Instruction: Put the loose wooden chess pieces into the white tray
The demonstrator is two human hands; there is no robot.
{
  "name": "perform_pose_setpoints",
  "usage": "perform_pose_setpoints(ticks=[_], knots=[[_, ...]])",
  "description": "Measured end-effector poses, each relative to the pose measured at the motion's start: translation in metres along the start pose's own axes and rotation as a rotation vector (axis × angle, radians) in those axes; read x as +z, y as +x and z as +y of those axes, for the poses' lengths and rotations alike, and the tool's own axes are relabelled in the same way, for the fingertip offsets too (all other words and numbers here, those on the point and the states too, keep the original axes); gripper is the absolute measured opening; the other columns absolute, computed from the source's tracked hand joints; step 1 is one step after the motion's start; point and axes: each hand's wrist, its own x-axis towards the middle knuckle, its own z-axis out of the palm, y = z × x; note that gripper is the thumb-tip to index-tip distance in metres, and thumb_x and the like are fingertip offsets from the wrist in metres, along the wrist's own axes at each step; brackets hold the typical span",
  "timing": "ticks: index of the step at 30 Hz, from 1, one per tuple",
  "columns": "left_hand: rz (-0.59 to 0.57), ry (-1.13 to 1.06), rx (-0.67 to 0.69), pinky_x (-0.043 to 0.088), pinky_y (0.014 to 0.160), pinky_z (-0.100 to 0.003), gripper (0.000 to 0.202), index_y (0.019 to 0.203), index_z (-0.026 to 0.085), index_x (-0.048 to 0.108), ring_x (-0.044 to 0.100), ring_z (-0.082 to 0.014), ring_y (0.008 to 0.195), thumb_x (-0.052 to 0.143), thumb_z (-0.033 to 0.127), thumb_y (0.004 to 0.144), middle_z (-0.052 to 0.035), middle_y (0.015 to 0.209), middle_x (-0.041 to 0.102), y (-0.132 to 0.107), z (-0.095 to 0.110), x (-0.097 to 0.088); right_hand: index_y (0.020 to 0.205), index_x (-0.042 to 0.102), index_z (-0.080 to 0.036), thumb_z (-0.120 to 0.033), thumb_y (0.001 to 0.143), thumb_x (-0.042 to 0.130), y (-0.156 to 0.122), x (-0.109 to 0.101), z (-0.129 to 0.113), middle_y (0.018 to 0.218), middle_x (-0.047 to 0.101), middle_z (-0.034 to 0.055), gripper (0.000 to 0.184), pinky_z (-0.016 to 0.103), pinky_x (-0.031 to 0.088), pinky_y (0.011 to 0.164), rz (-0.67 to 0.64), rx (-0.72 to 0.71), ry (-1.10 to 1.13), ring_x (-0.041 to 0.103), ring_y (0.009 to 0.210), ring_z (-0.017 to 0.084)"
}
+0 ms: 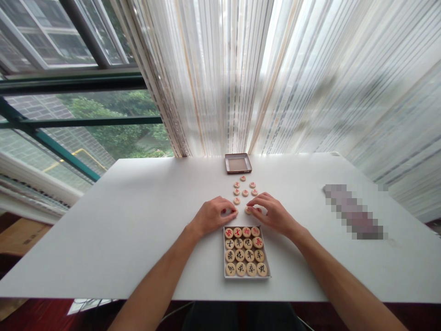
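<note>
A shallow box (224,257) near the table's front edge holds several round wooden chess pieces with red and black characters. Just beyond it my left hand (212,214) rests on the table, fingers curled, its fingertips pinching a wooden piece (235,211). My right hand (270,213) lies beside it, thumb and forefinger closed on another piece (248,209). Several loose chess pieces (245,192) lie in a cluster farther out. The two hands almost meet over the table's middle.
The box's brown lid (238,162) lies upturned at the table's far edge, in front of a striped sheer curtain (275,78). A blurred-out patch (354,211) lies on the right of the white table (138,220). A window is at the left.
</note>
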Motion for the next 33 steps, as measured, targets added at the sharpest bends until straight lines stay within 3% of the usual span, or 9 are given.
perform_pose_setpoints(ticks=[4, 10, 18, 33], knots=[[0.097, -0.025, -0.035, 0.054, 0.071, -0.027, 0.013, 0.097, 0.021, 0.070, 0.064, -0.0142, 0.075, 0.070, 0.025, 0.085, -0.0030, 0.094, 0.071, 0.000, -0.002, 0.000, 0.097, 0.071, -0.026, -0.026, 0.094, 0.062, 0.000, 0.000, -0.002, 0.090, 0.071, 0.0061, 0.010, 0.039, 0.053, 0.081, 0.009, 0.000, 0.015, 0.062, 0.093, 0.025], [0.216, -0.262, -0.037, 0.056, 0.067, -0.025, 0.019, 0.102, 0.018, 0.065, 0.068, -0.0149, 0.083, 0.070, 0.024, 0.085, -0.0059, 0.099, 0.069, 0.001, 0.007, 0.003, 0.103, 0.069, -0.026, -0.025, 0.095, 0.059, -0.001, -0.002, -0.010, 0.097, 0.072, 0.0062, 0.013, 0.037, 0.054, 0.080, 0.086, 0.032, 0.078, 0.066, 0.090, 0.023], [0.199, -0.472, -0.020, 0.059, 0.076, -0.030, 0.020, 0.101, 0.017, 0.066, 0.068, -0.0182, 0.094, 0.072, 0.023, 0.084, -0.0086, 0.105, 0.069, -0.001, 0.027, 0.013, 0.105, 0.067, -0.024, -0.026, 0.094, 0.060, -0.003, 0.004, -0.028, 0.098, 0.074, 0.0042, 0.013, 0.032, 0.055, 0.075, 0.058, 0.065, 0.239, 0.069, 0.085, 0.019], [0.157, -0.646, -0.046, 0.063, 0.087, -0.034, 0.019, 0.099, 0.014, 0.065, 0.070, -0.0194, 0.100, 0.072, 0.026, 0.085, -0.0098, 0.109, 0.068, -0.001, 0.024, 0.019, 0.100, 0.068, -0.023, -0.030, 0.094, 0.061, 0.000, 0.002, -0.033, 0.089, 0.074, 0.0030, 0.011, 0.031, 0.056, 0.073, 0.046, 0.160, 0.344, 0.069, 0.080, 0.018]])
